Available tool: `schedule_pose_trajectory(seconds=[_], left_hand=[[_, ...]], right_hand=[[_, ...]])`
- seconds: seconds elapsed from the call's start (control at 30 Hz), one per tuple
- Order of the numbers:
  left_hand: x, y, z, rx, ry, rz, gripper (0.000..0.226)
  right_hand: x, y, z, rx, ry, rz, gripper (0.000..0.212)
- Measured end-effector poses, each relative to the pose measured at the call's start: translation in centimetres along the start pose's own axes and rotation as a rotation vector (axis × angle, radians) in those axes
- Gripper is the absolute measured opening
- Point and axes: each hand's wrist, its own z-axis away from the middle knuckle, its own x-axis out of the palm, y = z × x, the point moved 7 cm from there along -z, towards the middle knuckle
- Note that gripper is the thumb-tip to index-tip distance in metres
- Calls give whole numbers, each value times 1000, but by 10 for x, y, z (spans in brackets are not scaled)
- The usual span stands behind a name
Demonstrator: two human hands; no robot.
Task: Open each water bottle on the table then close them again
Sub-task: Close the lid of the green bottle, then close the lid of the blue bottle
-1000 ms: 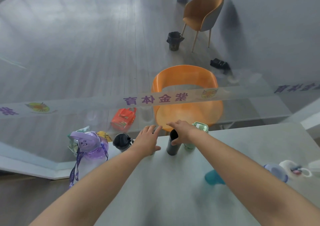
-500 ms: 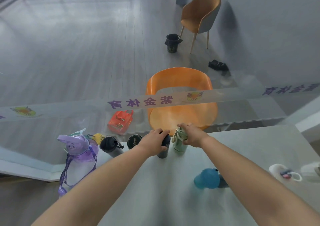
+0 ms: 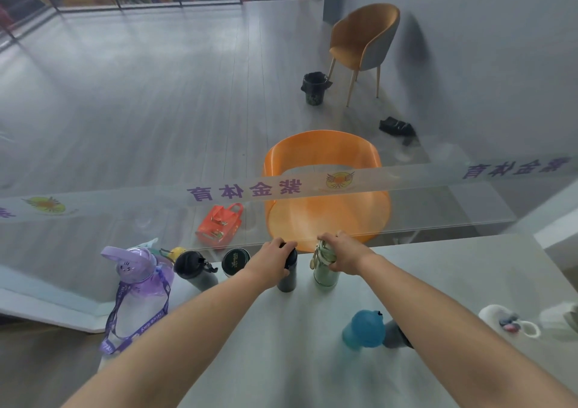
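Hands first: our left hand [image 3: 272, 259] is wrapped over the top of the slim black bottle [image 3: 287, 277], fingers curled around its lid, and our right hand [image 3: 341, 256] is clamped round the upper part of the pale green bottle [image 3: 325, 270] just beside it. Both bottles stand upright near the far edge of the grey table [image 3: 281, 345], right up by the glass panel [image 3: 406, 201] with the purple lettering. We can't tell if either lid is loose or tight (our hands cover the tops).

Further left along the same edge we've got a dark round-lidded cup [image 3: 235, 262], then a black flip-top bottle [image 3: 195, 270] tilted in this view, then the big purple bottle [image 3: 139, 295] with a strap hanging down its side. A bit of yellow and a clear spout poke out behind that one; too hidden to say much.

On the near right, a blue-capped bottle [image 3: 364, 329] lies on its side, partly under our right forearm, and a white bottle [image 3: 506, 323] lies well off to the right
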Motion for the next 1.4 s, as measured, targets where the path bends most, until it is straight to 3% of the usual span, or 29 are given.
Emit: schedule_pose_trajectory(seconds=[0.23, 0.43, 0.63, 0.73, 0.93, 1.1, 1.4], left_hand=[[2, 1, 8, -52, 9, -28, 85], [-6, 13, 20, -42, 138, -61, 86], [-6, 27, 37, -14, 170, -68, 83], [-2, 36, 42, 31, 173, -71, 79], [12, 61, 46, 93, 224, -35, 76], [22, 77, 42, 84, 241, 6, 75], [7, 103, -6, -1, 214, 56, 76]], right_hand=[[0, 3, -2, -4, -16, -5, 78], [2, 3, 3, 9, -11, -11, 85], [-4, 5, 38, 54, 90, -109, 110], [4, 18, 70, 126, 142, -136, 104], [52, 34, 119, 191, 72, -81, 99], [98, 42, 127, 95, -174, 145, 92], [71, 78, 76, 20, -135, 139, 73]])
